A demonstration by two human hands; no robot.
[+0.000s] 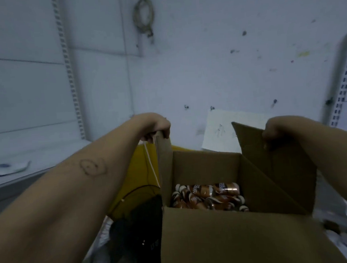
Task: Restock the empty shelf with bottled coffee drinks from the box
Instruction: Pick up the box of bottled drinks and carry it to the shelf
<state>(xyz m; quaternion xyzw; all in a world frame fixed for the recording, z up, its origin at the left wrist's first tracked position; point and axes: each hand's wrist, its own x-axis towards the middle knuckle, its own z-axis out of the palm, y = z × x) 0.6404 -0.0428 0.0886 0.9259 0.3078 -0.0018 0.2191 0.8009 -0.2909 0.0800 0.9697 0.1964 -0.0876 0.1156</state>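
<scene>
We are gripping the cardboard box point(227, 240) flaps, left hand point(157, 125) pinching the left flap, right hand point(275, 131) clutching the right flap, above the bottled coffee drinks point(210, 197) lying inside.

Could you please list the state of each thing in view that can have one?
Brown cardboard box: open, flaps up.
Left cardboard flap: upright, held by the left hand.
Right cardboard flap: raised, held by the right hand.
Brown bottled coffee drinks: lying on their sides, low in the box.
White metal shelf: no bottles on it.
</scene>
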